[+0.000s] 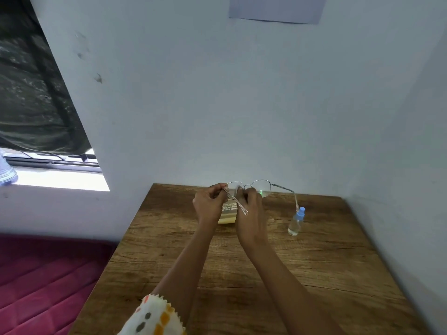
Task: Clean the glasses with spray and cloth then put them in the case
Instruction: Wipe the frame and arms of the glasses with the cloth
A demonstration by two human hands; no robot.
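Observation:
Thin metal-framed glasses (pixel 262 187) with their arms unfolded are held up above the far part of the wooden table (pixel 266 262). My left hand (pixel 209 205) pinches the frame at its left hinge. My right hand (pixel 249 206) holds a small pale cloth (pixel 238 189) against the left lens. A small clear spray bottle (pixel 296 222) with a blue cap stands on the table to the right of my hands. A yellowish case (pixel 227 215) with printed text lies on the table under my hands, mostly hidden by them.
The table stands in a corner, with pale walls (pixel 242 105) behind it and to its right. A dark red mattress (pixel 48 274) lies to the left, below a window (pixel 60 175) with a dark curtain.

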